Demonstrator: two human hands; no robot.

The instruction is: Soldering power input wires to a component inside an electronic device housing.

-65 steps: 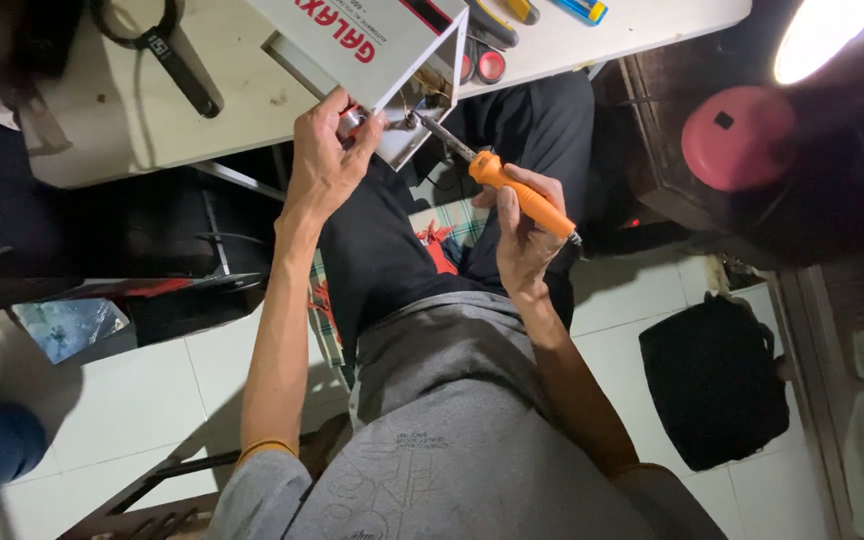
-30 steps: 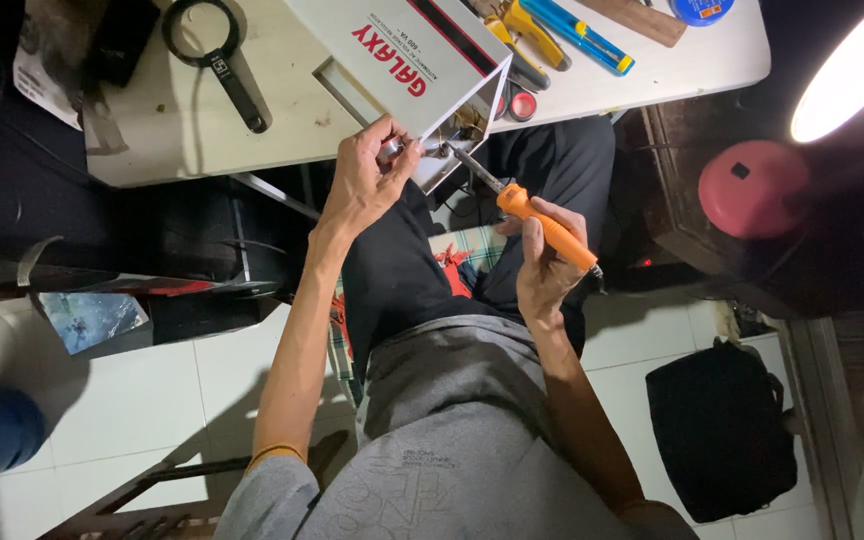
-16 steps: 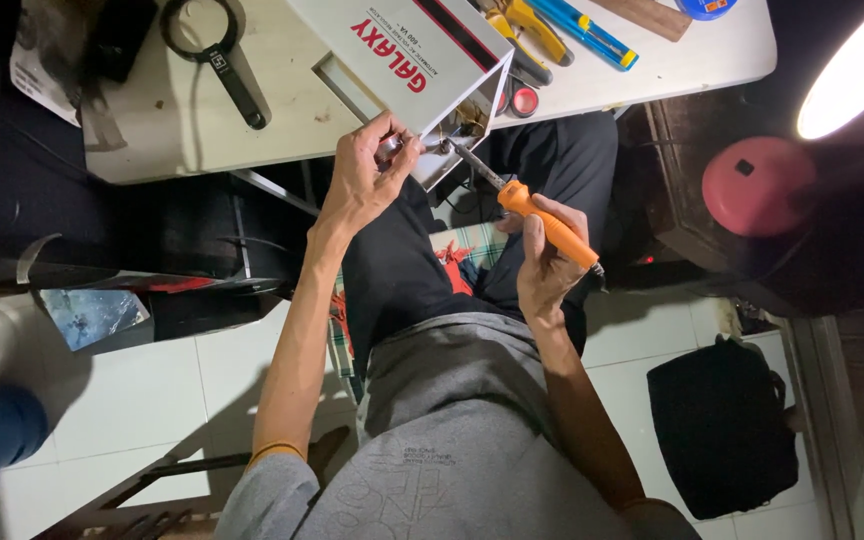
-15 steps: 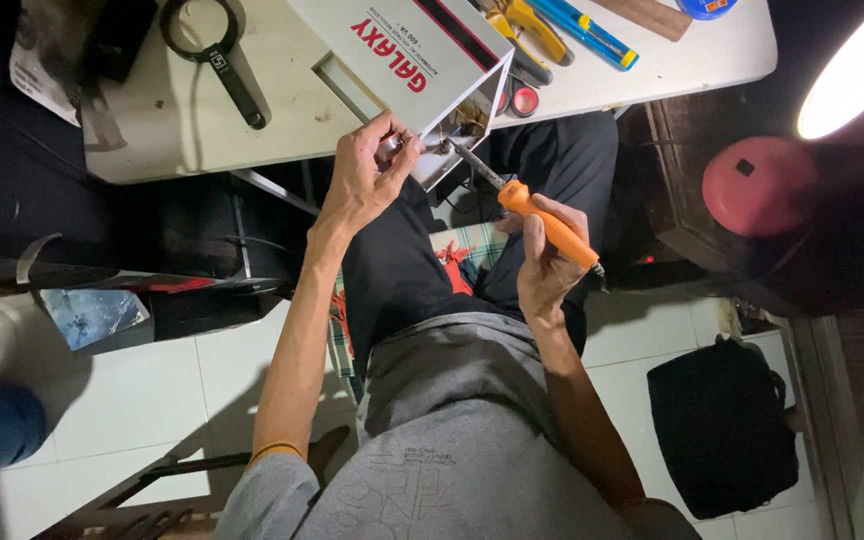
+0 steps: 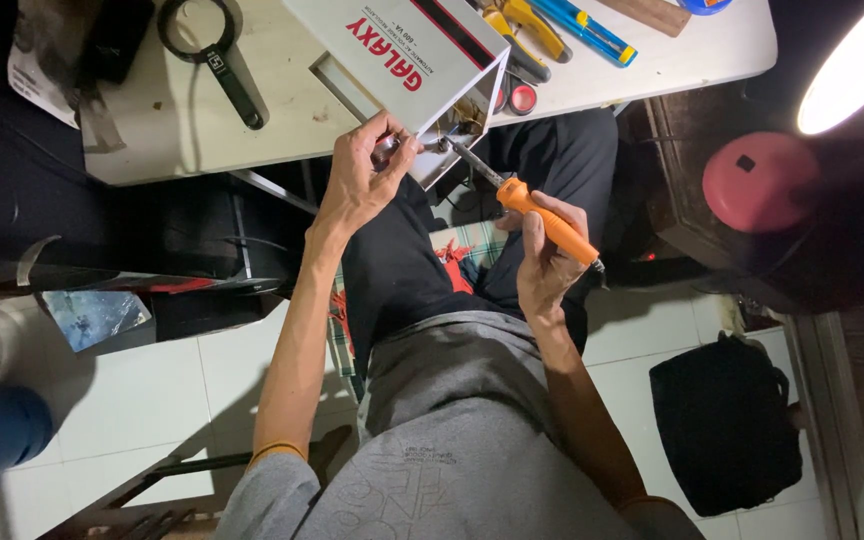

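Note:
My right hand (image 5: 550, 262) grips an orange-handled soldering iron (image 5: 544, 218), its metal tip pointing up-left into the open corner of a white box-shaped appliance with a red stripe (image 5: 407, 52). My left hand (image 5: 364, 176) pinches a small part at that same open corner, just left of the iron's tip. The appliance rests on the white table (image 5: 282, 100) and overhangs its near edge. What sits inside the opening is mostly hidden by my fingers.
On the table lie a black magnifying glass (image 5: 214, 52), yellow-handled pliers (image 5: 522, 22), a blue tool (image 5: 584, 28) and a small red round item (image 5: 522, 98). A lit lamp (image 5: 857, 62) and a pink round stool (image 5: 760, 182) stand at the right. A black bag (image 5: 727, 420) lies on the tiled floor.
The view has shifted slightly, so the table shows lower and further right. Both hands keep their grips at the appliance's open corner; the iron's tip stays there.

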